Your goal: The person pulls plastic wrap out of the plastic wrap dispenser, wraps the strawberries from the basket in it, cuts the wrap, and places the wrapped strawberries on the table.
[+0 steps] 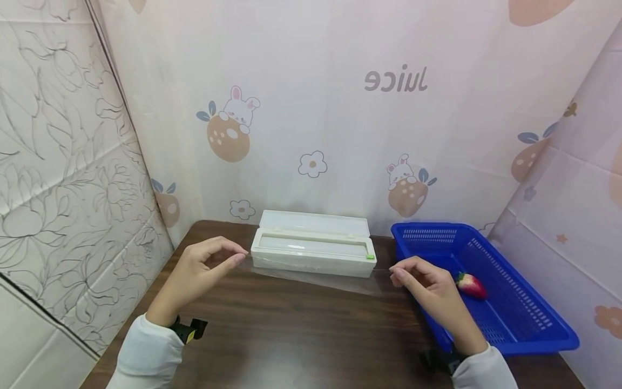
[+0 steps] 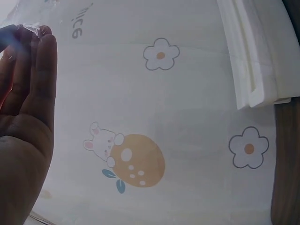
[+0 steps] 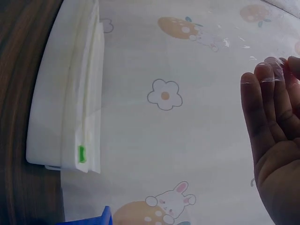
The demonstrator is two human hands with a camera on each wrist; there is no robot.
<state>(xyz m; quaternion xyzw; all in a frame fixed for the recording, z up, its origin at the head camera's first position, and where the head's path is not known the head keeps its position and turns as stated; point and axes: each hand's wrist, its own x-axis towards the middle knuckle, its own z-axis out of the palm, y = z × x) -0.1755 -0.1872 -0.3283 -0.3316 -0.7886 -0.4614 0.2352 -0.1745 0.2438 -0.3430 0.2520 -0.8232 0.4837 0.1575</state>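
A thin sheet of clear plastic wrap [image 1: 316,276] stretches between both hands, in front of a white wrap dispenser box [image 1: 311,265] whose lid [image 1: 315,222] stands raised. My left hand [image 1: 201,270] pinches the sheet's left corner between thumb and fingertips. At the right corner, my right hand [image 1: 430,289] pinches the sheet the same way. The wrist views show the left hand [image 2: 28,89] and right hand [image 3: 279,122] with clear film at their fingertips. A green cutter tab [image 1: 370,256] sits at the box's right end. Whether the film still joins the roll, I cannot tell.
A blue plastic basket [image 1: 527,292] stands on the right, with a red and white strawberry-like fruit [image 1: 471,285] inside. Everything rests on a dark wooden table [image 1: 291,335]. Printed curtains [image 1: 316,119] close off the back and sides.
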